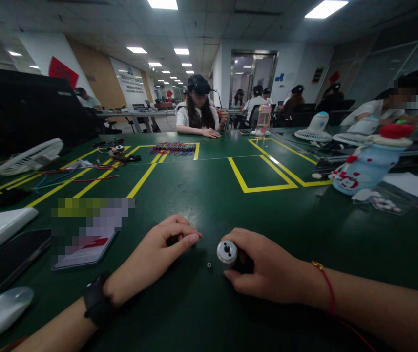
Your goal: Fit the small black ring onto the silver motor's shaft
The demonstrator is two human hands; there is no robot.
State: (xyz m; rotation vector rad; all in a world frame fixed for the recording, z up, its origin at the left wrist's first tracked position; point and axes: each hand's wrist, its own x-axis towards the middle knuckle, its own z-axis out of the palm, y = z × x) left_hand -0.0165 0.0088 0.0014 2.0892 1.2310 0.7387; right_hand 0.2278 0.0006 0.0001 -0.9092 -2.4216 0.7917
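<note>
My right hand (263, 269) is wrapped round a metal cylinder (227, 252) that stands upright on the green table (179, 190); its round silver top shows a central hole with small dark holes near it. To the left, my left hand (168, 239) is closed, thumb against the bent fingers, low over the table. Something dark shows beneath its fingers, too hidden to name. Between the two hands a tiny metal ring-like part (209, 265) lies on the table, touched by neither.
At left lie a phone (84, 249), a white mouse (4, 310) and a white fan (29, 155). Wires (174, 148) lie farther back. A blue bottle (370, 164) and a small bag (381, 201) are at right. A person (198, 107) sits opposite.
</note>
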